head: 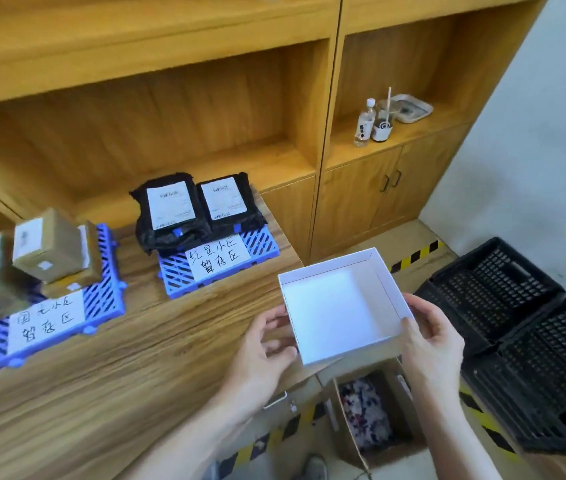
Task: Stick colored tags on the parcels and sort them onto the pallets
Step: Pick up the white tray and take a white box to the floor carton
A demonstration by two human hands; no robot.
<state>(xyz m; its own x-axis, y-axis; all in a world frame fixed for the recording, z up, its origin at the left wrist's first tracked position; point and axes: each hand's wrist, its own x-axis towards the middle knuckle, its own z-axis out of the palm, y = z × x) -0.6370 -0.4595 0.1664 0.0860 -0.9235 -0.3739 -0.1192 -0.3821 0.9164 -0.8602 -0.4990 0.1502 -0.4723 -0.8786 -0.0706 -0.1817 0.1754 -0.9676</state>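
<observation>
Empty white tray held at the table's edge, parcels already on the pallets

We hold the white tray (pixel 340 306) at lower centre, left hand (pixel 261 344) curled round its near-left side, right hand (pixel 430 344) gripping its right rim; it overhangs the table (pixel 101 393), so a loosened grip could drop it into the open carton (pixel 371 417) below. Black parcels (pixel 191 206) and brown parcels (pixel 49 251) sit on blue pallets (pixel 257 244) at centre-left.

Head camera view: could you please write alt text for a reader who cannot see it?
Two hands, left hand and right hand, hold an empty white box over a wooden table's edge. Behind, two blue pallets carry brown and black parcels.
</observation>
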